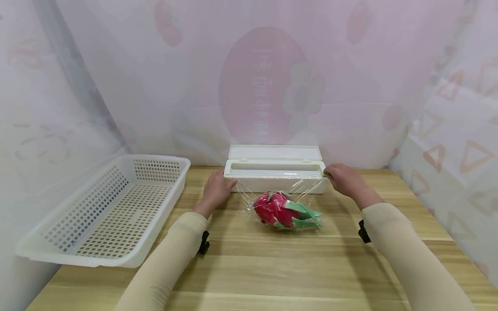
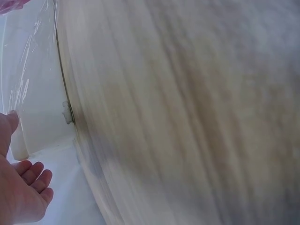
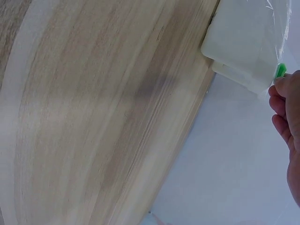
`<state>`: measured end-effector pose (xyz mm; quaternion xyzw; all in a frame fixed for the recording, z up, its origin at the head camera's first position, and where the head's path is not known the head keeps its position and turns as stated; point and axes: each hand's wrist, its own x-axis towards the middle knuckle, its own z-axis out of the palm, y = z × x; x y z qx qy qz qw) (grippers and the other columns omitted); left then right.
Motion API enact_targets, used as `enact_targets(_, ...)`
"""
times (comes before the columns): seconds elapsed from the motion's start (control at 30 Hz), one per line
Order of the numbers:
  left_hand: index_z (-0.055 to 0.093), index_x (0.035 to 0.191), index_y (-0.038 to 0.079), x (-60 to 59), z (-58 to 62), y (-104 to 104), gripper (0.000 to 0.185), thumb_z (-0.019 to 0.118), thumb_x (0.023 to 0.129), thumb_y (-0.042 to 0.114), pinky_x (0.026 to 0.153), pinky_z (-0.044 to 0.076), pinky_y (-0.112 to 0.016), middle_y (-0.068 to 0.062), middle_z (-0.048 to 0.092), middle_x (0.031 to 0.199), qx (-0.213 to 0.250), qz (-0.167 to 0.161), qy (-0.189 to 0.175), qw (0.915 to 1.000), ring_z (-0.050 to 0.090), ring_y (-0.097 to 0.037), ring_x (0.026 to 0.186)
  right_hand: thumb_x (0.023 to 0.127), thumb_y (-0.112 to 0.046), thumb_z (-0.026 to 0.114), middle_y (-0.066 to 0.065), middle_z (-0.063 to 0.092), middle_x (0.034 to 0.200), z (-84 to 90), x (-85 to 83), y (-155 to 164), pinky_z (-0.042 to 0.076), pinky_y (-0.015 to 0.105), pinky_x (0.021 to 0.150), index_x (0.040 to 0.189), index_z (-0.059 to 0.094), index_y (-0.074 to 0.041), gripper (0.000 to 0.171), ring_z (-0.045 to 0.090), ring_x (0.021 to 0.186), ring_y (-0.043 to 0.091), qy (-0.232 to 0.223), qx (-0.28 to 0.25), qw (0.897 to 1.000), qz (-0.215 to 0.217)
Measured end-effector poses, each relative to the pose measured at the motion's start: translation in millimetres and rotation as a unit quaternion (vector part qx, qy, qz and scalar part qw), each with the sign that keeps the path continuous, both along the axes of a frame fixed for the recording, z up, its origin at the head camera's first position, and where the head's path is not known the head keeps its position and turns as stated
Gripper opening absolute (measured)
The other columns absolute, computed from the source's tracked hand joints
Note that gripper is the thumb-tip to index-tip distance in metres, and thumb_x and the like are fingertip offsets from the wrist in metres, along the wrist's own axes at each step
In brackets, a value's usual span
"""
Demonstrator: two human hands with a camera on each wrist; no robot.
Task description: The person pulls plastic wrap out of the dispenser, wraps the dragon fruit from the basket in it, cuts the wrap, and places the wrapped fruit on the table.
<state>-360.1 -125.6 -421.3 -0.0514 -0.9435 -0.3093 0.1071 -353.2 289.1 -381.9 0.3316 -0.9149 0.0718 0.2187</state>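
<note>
Two forearms in beige sleeves reach up from the bottom of the head view, across a light wooden table, each with a small black device strapped near the wrist.

At the centre of the frame lies a dragon fruit, bright pink with green scales, on its side and wrapped in clear cling film. A sheet of that film stretches from the fruit up to a white cling film dispenser box just behind it. The box is long and narrow, with its lid tipped open toward the back.

Left of centre, the left hand rests against the left end of the box, thumb against the box's end and fingers loosely extended rather than wrapped around anything. In the left wrist view its fingers show relaxed and slightly curled in the lower left corner, holding nothing.

Right of centre, the right hand is at the right end of the box. Its fingertips pinch a small green slider on the box's front edge. The right wrist view shows that green tab at the right edge of the frame, touching the fingertips.

On the left side of the frame sits a white perforated plastic basket, well apart from the fruit. A pale patterned curtain fills the upper half behind the table.
</note>
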Motion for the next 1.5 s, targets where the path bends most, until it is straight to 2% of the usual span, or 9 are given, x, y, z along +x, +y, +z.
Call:
enact_targets(0.4,0.047,0.14,-0.001,0.4,3.7,-2.7,0.064,0.063,0.094,0.041,0.104,0.037,-0.05,-0.022,0.052,0.132,0.013,-0.001,-0.007,0.9999,0.048,-0.037,0.122,0.086,0.009,0.062,0.017,0.063,0.089,0.9,2.9,-1.4,0.05,0.048,0.077,0.096,0.064,0.007,0.01,0.061,0.084,0.035,-0.013,-0.014,1.0,-0.015)
enact_targets(0.67,0.043,0.139,-0.006,-1.0,4.2,-3.1,0.07,0.066,0.092,0.041,0.105,0.036,-0.049,-0.024,0.048,0.135,0.021,-0.002,-0.001,0.9998,0.044,-0.038,0.125,0.084,0.008,0.067,0.017,0.064,0.088,-0.1,6.4,-3.2,0.051,0.047,0.072,0.095,0.064,0.007,0.012,0.061,0.08,0.033,0.015,-0.027,1.0,-0.002)
enact_targets(0.93,0.041,0.14,-0.006,-1.6,2.6,-2.1,0.073,0.067,0.091,0.041,0.107,0.034,-0.047,-0.024,0.044,0.14,0.021,-0.005,0.001,0.9998,0.041,-0.038,0.129,0.082,0.008,0.07,0.018,0.065,0.089,-5.3,9.2,-1.4,0.051,0.048,0.07,0.096,0.064,0.006,0.015,0.061,0.078,0.033,0.037,-0.048,0.998,0.011)
enact_targets(1.07,0.041,0.14,-0.006,-1.0,1.5,-0.9,0.073,0.068,0.09,0.04,0.107,0.034,-0.048,-0.024,0.043,0.139,0.026,-0.006,0.009,0.9996,0.041,-0.038,0.128,0.081,0.008,0.07,0.02,0.065,0.092,-7.6,11.2,-1.1,0.051,0.049,0.072,0.097,0.064,0.007,0.017,0.062,0.082,0.035,0.045,-0.06,0.997,0.016)
enact_targets(1.3,0.043,0.139,-0.006,0.3,0.4,-1.2,0.073,0.07,0.089,0.039,0.107,0.034,-0.048,-0.023,0.044,0.139,0.026,-0.004,0.024,0.9994,0.041,-0.037,0.128,0.083,0.004,0.07,0.02,0.066,0.095,-11.8,13.8,-0.9,0.051,0.05,0.077,0.099,0.064,0.007,0.017,0.062,0.087,0.036,0.031,-0.068,0.997,0.002)
enact_targets(1.5,0.043,0.139,-0.003,1.0,-0.2,-1.9,0.072,0.071,0.088,0.039,0.107,0.034,-0.047,-0.021,0.043,0.139,0.035,-0.011,0.043,0.9984,0.041,-0.036,0.128,0.081,0.004,0.071,0.02,0.066,0.092,-17.8,12.5,-2.8,0.051,0.05,0.076,0.097,0.065,0.007,0.017,0.063,0.085,0.036,0.049,-0.081,0.995,0.013)
